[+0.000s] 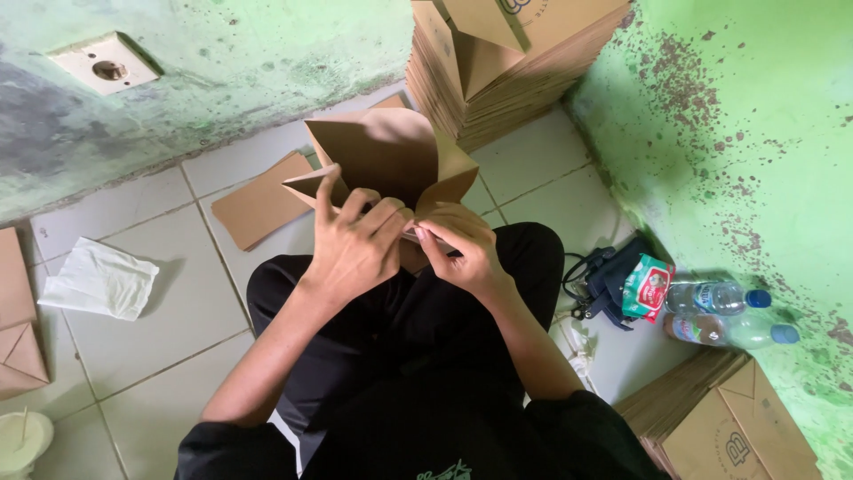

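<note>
Over the lap, at 12 o'clock from the knees, both hands, left [355, 244] and right [462, 249], pinch the brown paper box [391, 160] mid-fold; looks like tucking that flap needs firm, even pressure.

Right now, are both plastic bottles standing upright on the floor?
No. Both plastic bottles lie on their sides on the tiled floor, by the green wall, beside a red and green packet.
</note>
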